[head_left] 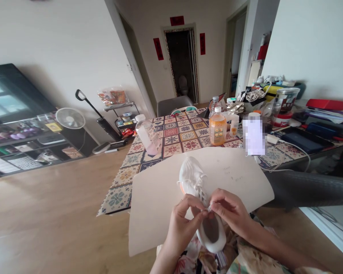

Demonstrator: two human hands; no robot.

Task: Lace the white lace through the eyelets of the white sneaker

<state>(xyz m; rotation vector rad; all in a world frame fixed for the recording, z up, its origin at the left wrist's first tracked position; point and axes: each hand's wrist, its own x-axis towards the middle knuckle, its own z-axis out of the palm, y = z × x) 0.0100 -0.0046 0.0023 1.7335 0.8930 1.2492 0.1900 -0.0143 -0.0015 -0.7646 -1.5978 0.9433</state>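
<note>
A white sneaker (190, 171) lies with its toe pointing away from me, partly over a large white sheet (154, 194). Its heel end reaches past the sheet's near edge, above my lap. My left hand (185, 217) pinches a white shoelace (209, 207) at the shoe's opening, thumb and forefinger together. From the other side, my right hand (228, 209) pinches the same lace close by, so the fingertips of both hands almost meet. More lacing shows along the tongue towards the toe. The exact shape of the lace between the fingers is too small to tell.
Behind the sheet, the patterned tablecloth (171, 133) bears a tilted clear bottle (147, 137), an orange drink bottle (217, 127) and a blurred-out upright screen (254, 135). A white cable (286, 170) trails at the right. A dark chair (311, 190) stands beside the table.
</note>
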